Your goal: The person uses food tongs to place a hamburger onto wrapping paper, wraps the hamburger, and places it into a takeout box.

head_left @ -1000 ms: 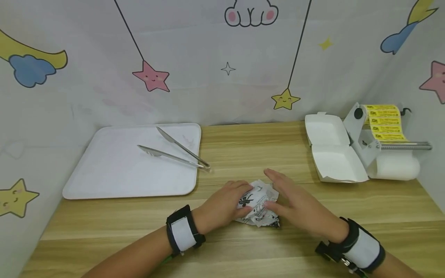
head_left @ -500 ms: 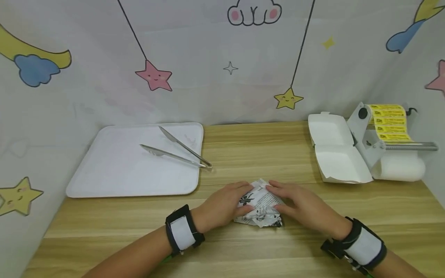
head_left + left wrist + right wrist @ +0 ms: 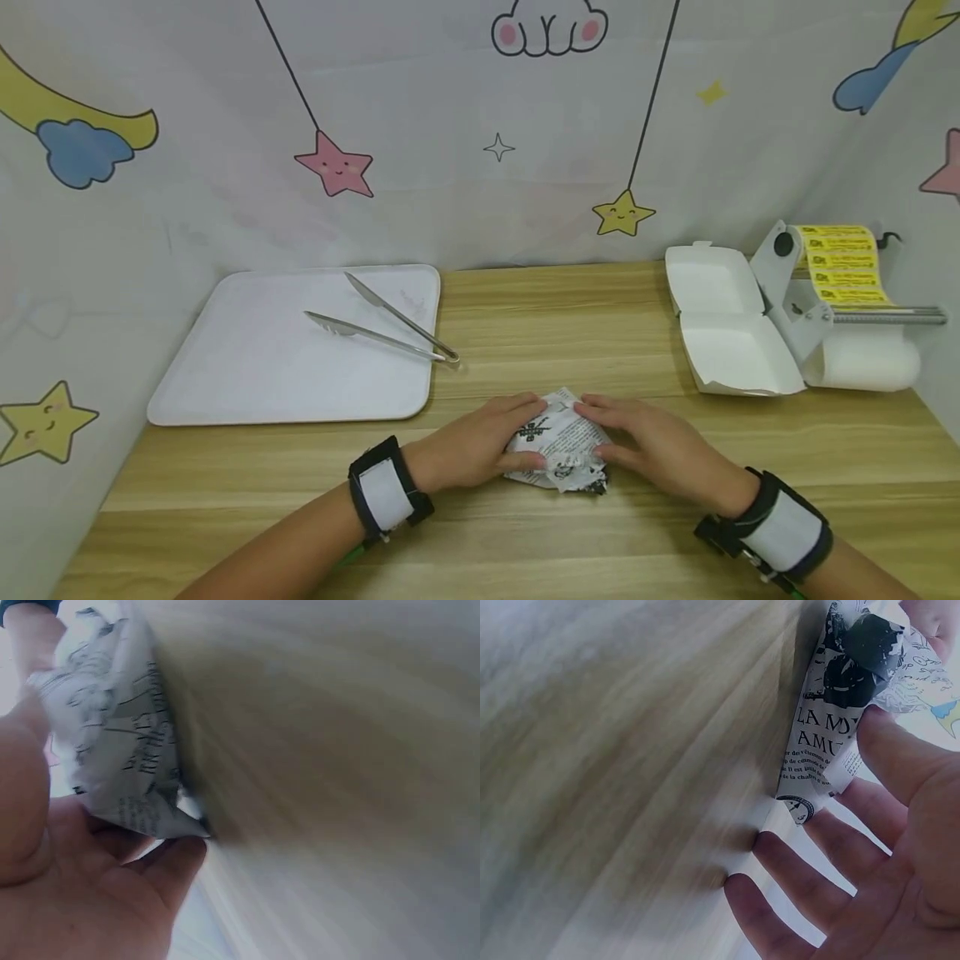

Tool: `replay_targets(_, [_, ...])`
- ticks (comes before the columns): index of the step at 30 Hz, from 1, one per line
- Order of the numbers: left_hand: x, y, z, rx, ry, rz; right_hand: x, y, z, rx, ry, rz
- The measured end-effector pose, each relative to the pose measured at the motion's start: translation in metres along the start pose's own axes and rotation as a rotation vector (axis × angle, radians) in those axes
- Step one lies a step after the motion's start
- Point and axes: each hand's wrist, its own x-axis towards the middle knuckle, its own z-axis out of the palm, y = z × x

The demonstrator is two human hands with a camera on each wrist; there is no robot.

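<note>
A crumpled parcel in newsprint-patterned wrapping paper (image 3: 562,442) lies on the wooden table between both hands. What the paper wraps is hidden. My left hand (image 3: 480,442) holds its left side, the thumb on the near face and the fingers round the back. In the left wrist view the folded paper (image 3: 124,742) sits against the thumb and fingers. My right hand (image 3: 652,442) holds the right side between thumb and forefinger. From the right wrist view, its thumb presses the paper (image 3: 810,750) while the lower fingertips (image 3: 739,881) reach down to the tabletop.
At the back left, metal tongs (image 3: 382,329) lie across a white tray (image 3: 225,367), their hinge end over its right edge. An opened white takeaway box (image 3: 735,350) stands at the back right, beside a dispenser (image 3: 780,292) with a roll of yellow labels (image 3: 843,267).
My right hand has come in from just off the parcel and now holds its right side. The left hand has stayed on the left side. The tray and tongs are unmoved.
</note>
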Motion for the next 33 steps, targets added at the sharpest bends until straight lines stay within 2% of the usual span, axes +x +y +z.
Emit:
replay_targets(3, [0.001, 0.001, -0.001, 0.003, -0.007, -0.014, 0.001, 0.0, 0.002, -0.016, 0.018, -0.012])
replay_targets(10, [0.002, 0.008, -0.002, 0.062, 0.022, -0.026, 0.002, -0.001, 0.006, -0.088, 0.052, -0.04])
replay_targets(17, [0.002, 0.007, -0.003, 0.069, 0.037, -0.038, -0.002, -0.001, -0.004, -0.022, 0.09, -0.046])
replay_targets(21, [0.001, 0.006, -0.005, 0.062, 0.037, -0.04, -0.009, 0.006, -0.025, 0.021, 0.167, 0.045])
replay_targets(27, [0.003, 0.008, -0.002, 0.076, 0.03, -0.041, -0.033, 0.039, -0.068, -0.008, 0.438, 0.199])
replay_targets(30, [0.004, 0.01, 0.0, 0.084, 0.021, -0.045, -0.051, 0.056, -0.087, -0.036, 0.569, 0.369])
replay_targets(33, [0.005, 0.011, 0.001, 0.081, 0.017, -0.042, -0.068, 0.076, -0.097, -0.032, 0.696, 0.573])
